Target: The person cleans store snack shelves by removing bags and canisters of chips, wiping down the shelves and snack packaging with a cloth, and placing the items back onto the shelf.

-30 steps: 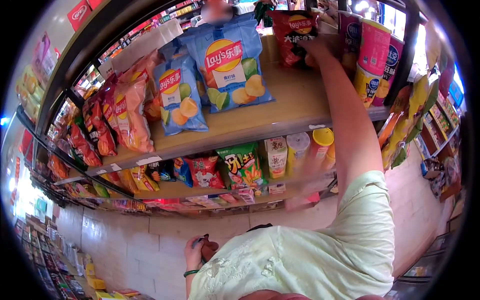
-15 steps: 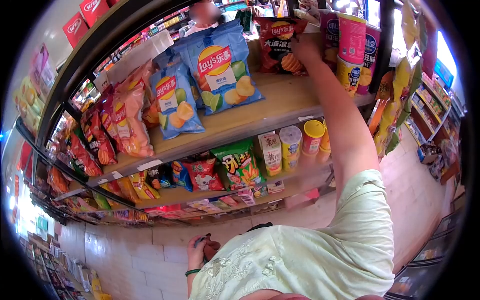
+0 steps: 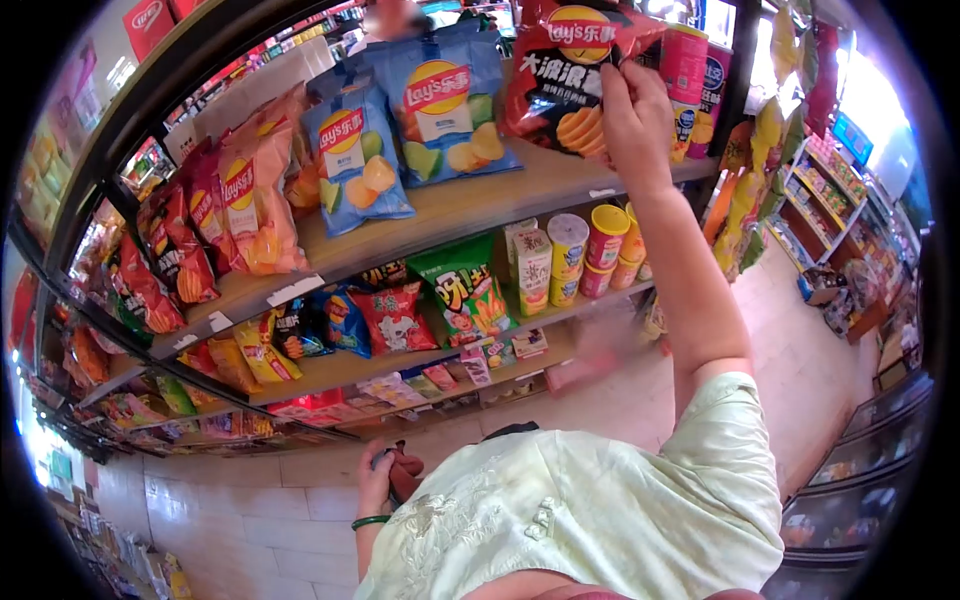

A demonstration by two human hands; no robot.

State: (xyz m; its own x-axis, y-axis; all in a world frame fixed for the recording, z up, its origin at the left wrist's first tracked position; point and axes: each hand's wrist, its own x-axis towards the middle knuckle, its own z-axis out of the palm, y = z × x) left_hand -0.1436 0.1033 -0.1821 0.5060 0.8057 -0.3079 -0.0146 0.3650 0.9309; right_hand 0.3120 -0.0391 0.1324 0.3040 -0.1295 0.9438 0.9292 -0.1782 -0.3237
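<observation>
My right hand (image 3: 640,115) grips the right side of a red and black Lay's potato chip bag (image 3: 560,85). The bag is upright, in front of the canisters at the right end of the top shelf (image 3: 470,205). To its left, two blue Lay's chip bags (image 3: 440,100) stand on that shelf. Low by my body, my left hand (image 3: 375,475), with a green bangle above it, is closed around a small brown and dark thing I cannot make out.
Pink and purple chip canisters (image 3: 684,75) stand behind my right hand. Orange Lay's bags (image 3: 255,195) lean further left. The lower shelf holds a green snack bag (image 3: 465,290) and yellow-lidded tubs (image 3: 607,240). Hanging packets (image 3: 765,170) flank the rack's right end. A person (image 3: 395,18) is behind the rack.
My right hand has taken hold of the red and black chip bag and brought it forward, closer to me. My left hand stays low, still closed. The view has shifted slightly.
</observation>
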